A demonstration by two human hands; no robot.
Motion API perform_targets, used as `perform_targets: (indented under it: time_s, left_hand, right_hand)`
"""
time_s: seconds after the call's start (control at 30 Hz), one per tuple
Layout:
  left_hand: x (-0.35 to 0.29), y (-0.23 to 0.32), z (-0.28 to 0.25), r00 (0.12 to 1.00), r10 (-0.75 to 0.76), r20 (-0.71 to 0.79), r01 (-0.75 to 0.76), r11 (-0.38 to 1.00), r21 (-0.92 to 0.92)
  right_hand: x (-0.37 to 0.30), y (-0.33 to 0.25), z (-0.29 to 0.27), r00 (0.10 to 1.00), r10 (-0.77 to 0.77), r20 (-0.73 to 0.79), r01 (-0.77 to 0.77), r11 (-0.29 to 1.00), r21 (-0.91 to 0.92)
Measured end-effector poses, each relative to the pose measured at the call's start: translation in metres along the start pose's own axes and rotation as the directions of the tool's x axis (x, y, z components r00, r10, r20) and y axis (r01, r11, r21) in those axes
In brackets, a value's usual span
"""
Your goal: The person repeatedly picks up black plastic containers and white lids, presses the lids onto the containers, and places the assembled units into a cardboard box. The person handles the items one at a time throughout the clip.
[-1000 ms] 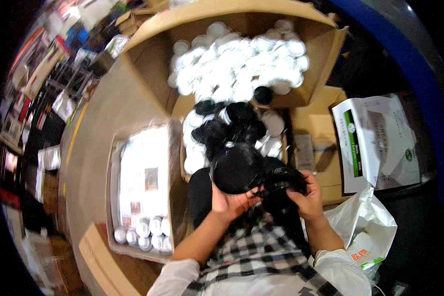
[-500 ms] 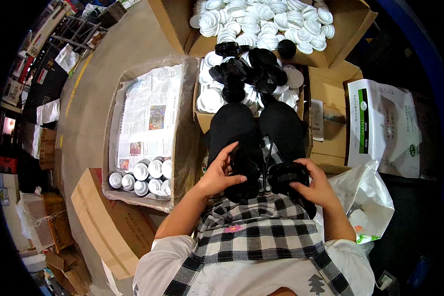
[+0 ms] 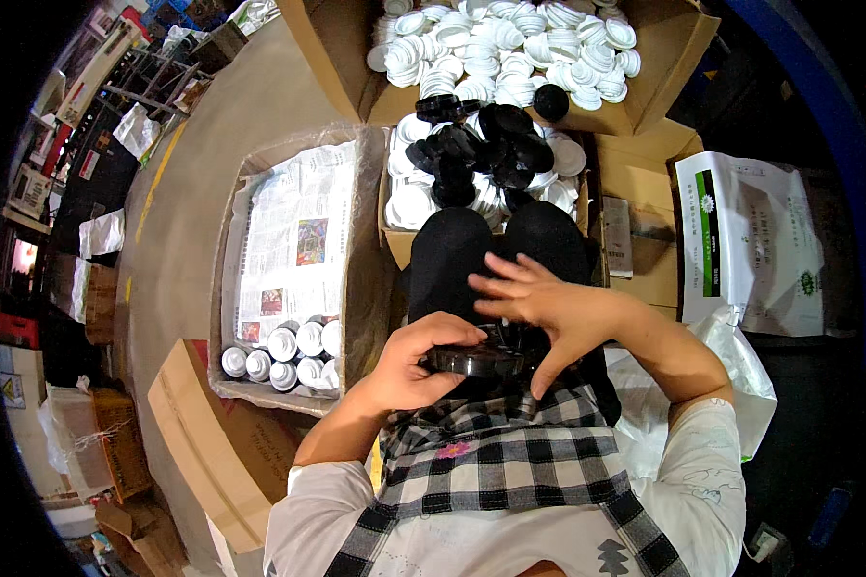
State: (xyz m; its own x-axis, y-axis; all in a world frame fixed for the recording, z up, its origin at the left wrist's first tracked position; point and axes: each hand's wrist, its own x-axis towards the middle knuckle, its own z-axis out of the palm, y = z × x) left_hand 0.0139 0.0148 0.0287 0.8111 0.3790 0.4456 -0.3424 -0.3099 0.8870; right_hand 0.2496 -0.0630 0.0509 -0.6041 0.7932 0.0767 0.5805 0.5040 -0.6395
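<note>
Cardboard box [image 3: 674, 67] of white lids [image 3: 496, 53] at upper centre; to the left, carton [image 3: 369, 240] with newspaper [image 3: 298, 216] inside; before the knees [image 3: 452, 236], smaller carton [image 3: 395, 248] heaped with black lids [image 3: 452, 144] over white. Above the lap [image 3: 443, 288], right hand [image 3: 553, 308] with grip spread wide, contact beneath the palm unclear; left hand [image 3: 406, 363] with grip closed around black round lid [image 3: 479, 362].
</note>
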Motion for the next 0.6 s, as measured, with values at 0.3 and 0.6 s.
perform_targets:
  time_s: [0.3,0.6]
  left_hand:
    - [-0.026,0.017,0.014,0.900,-0.437,-0.002,0.437,0.899,-0.010]
    - [-0.062,0.008,0.021,0.872,-0.488,-0.028,0.489,0.871,0.054]
  right_hand:
    - [0.012,-0.017,0.034,0.897,0.025,0.442,-0.040,0.999,0.024]
    - [-0.011,-0.024,0.063,0.953,-0.091,0.288,0.121,0.989,-0.088]
